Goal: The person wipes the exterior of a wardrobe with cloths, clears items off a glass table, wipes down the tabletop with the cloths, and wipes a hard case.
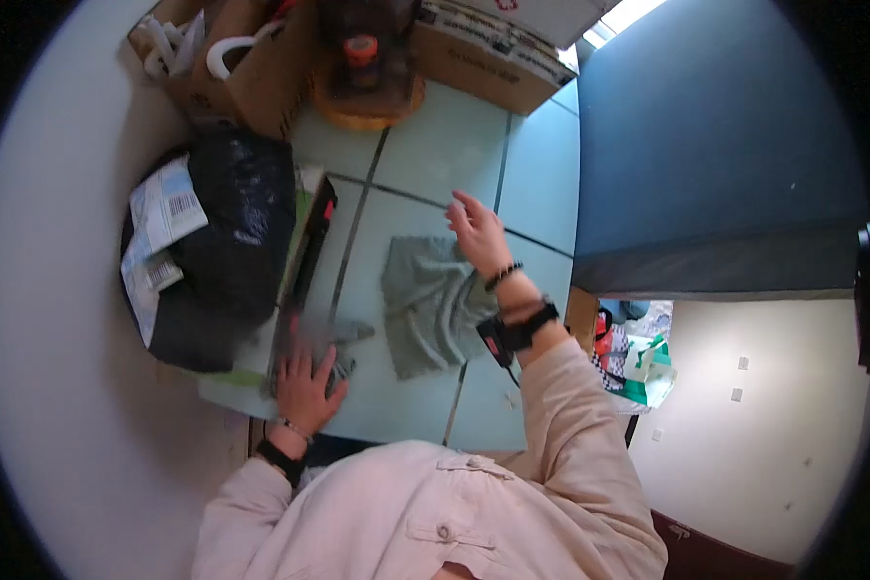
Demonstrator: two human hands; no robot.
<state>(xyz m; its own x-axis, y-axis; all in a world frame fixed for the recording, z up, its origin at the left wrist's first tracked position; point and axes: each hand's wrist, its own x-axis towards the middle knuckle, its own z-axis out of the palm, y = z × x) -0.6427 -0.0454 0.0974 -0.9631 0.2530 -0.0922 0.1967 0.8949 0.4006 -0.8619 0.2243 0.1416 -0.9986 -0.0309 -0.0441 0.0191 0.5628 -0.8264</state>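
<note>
A grey-green cloth (433, 314) lies wrinkled on the pale tiled tabletop (435, 155). Just above its upper right edge is my right hand (479, 237), fingers drawn together; something small and pale may be between the fingertips, too small to name. My left hand (307, 391) rests flat with spread fingers at the left, near the front edge. Under and beside its fingers is a crumpled grey piece (355, 333), perhaps cloth, partly hidden and blurred. Along the table's left side, beyond the left hand, runs a long dark object with a red part (329, 210).
A large black plastic bag (242, 227) with labels stands at the left. At the back are an open cardboard box (261, 82), a round wooden base (369, 118) bearing a dark object, and more boxes (478, 72). Bags (648, 372) sit beyond the right edge.
</note>
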